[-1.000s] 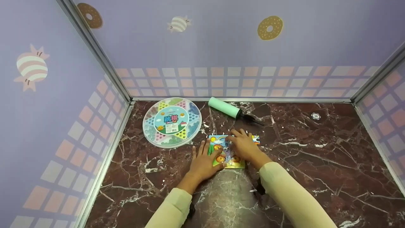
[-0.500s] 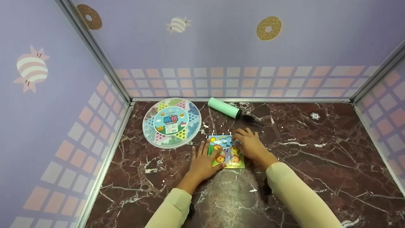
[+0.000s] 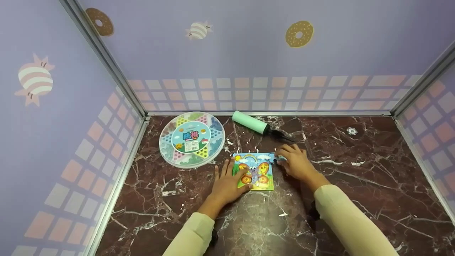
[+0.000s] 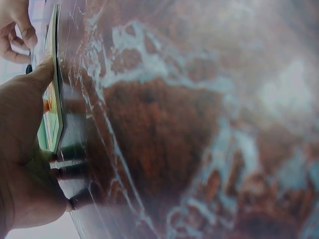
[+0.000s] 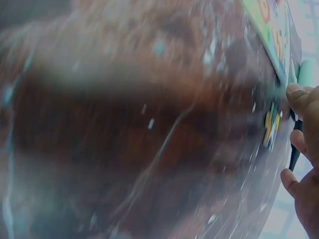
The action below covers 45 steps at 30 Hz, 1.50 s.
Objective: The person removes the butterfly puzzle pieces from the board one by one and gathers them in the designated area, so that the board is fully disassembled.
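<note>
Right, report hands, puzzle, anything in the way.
Left hand resting on butterfly puzzle. Right hand at its far right corner, grip unclear. Puzzle flat. Green pump beyond, seemingly clear.

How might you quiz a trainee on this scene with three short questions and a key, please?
1. Fill in: In the head view, the round game set lies to the ____ of the green pump.

2. Multiple choice: Which grip lies over the left edge of the butterfly board? A: right; B: left; C: neither.

3. True or false: In the head view, the small round chip lies apart from the green pump, on its right.

Key: 1. left; 2. B, the left grip; 3. true.
</note>
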{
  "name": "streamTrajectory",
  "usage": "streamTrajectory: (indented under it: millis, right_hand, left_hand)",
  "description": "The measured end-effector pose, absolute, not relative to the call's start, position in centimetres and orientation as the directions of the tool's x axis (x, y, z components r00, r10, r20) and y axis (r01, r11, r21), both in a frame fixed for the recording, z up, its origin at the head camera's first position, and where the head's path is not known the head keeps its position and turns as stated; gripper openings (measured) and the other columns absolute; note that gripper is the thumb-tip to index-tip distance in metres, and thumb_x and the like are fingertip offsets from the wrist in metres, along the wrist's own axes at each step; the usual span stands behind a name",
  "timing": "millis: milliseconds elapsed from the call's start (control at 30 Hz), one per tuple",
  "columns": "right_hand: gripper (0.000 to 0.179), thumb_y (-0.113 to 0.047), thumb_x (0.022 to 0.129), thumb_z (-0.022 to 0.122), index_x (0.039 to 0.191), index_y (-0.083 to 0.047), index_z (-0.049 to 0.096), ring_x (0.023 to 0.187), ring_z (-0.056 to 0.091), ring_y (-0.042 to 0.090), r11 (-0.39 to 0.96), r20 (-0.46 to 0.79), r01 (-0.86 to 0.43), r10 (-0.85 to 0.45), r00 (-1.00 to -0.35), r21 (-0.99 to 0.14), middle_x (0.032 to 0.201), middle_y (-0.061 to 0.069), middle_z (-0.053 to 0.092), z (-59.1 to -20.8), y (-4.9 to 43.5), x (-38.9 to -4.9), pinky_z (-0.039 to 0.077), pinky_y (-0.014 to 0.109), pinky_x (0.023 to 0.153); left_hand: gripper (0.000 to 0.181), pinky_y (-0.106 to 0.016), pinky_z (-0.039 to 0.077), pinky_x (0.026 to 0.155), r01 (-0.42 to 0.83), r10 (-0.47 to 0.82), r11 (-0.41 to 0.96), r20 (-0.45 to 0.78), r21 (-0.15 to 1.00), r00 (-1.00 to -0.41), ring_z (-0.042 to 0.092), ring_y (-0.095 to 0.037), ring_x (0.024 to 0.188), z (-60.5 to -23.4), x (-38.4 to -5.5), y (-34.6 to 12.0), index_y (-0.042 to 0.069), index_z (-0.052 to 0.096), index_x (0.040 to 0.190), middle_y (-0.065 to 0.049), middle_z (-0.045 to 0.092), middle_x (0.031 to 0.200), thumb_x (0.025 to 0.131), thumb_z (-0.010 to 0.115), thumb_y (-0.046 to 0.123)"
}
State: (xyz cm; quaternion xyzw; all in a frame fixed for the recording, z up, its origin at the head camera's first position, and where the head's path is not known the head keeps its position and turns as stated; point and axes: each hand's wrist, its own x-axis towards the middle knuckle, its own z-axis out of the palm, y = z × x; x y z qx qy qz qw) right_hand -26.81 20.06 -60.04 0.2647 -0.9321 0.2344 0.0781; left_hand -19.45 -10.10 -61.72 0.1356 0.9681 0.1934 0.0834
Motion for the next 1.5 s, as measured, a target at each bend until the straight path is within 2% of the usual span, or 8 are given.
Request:
streamTrajectory:
  millis: [167,600,933,1500]
  right_hand:
    - [0.021,-0.01,0.1,0.079,0.12,-0.014,0.076,0.115,0.06,0.039,0.768,0.251,-0.497,-0.429,-0.867,-0.404,0.129,0.007,0.072,-60.3,22.3,-26.7,0.049,0.079,0.092]
    - [0.022,-0.007,0.101,0.076,0.122,-0.013,0.076,0.118,0.059,0.042,0.813,0.208,-0.414,-0.358,-0.91,-0.411,0.131,0.008,0.071,-61.1,26.7,-26.2,0.049,0.079,0.091]
    - [0.028,-0.006,0.105,0.072,0.131,-0.014,0.076,0.12,0.057,0.043,0.836,0.136,-0.378,-0.354,-0.925,-0.398,0.136,0.009,0.068,-61.4,27.4,-25.7,0.046,0.084,0.093]
    - [0.034,-0.005,0.104,0.07,0.136,-0.017,0.076,0.122,0.057,0.046,0.869,0.119,-0.385,-0.366,-0.923,-0.311,0.138,0.012,0.066,-61.2,27.5,-26.1,0.05,0.082,0.09]
  left_hand:
    - [0.074,-0.077,0.008,0.135,0.229,0.294,0.885,-0.106,0.407,-0.95,0.014,-0.047,0.172,-61.7,-19.3,-10.2,0.031,0.054,0.165,-0.021,0.016,0.186,0.103,0.061,0.071]
    - [0.073,-0.079,0.008,0.134,0.232,0.293,0.884,-0.095,0.407,-0.951,0.017,-0.049,0.171,-61.9,-19.1,-10.3,0.028,0.057,0.162,-0.022,0.018,0.185,0.102,0.063,0.069]
    - [0.073,-0.078,0.008,0.134,0.228,0.296,0.881,-0.105,0.415,-0.95,0.015,-0.048,0.172,-62.0,-19.2,-10.3,0.029,0.056,0.163,-0.021,0.016,0.185,0.103,0.063,0.07]
    - [0.073,-0.078,0.006,0.135,0.237,0.307,0.884,-0.117,0.404,-0.945,0.014,-0.047,0.173,-61.6,-19.5,-10.2,0.031,0.052,0.165,-0.02,0.015,0.186,0.104,0.061,0.069]
